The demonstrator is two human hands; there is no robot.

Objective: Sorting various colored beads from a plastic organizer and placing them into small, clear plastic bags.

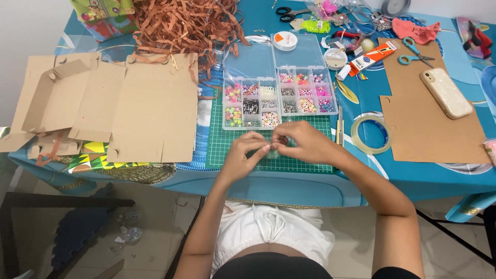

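Note:
My left hand (247,151) and my right hand (299,142) meet over the green cutting mat (223,149), fingertips pinched together around a small pale green bead or string piece (272,152) that is mostly hidden by the fingers. Just beyond them lies an open clear bead organiser box (279,98), its compartments filled with coloured and lettered beads. A white spool of elastic cord (285,40) rests on the box's lid.
Flattened brown cardboard (129,103) covers the left of the blue table; another cardboard sheet (429,119) with a phone (446,92) lies right. A tape roll (370,135), blue scissors (413,52), a craft knife (339,125) and brown paper shreds (186,23) are around.

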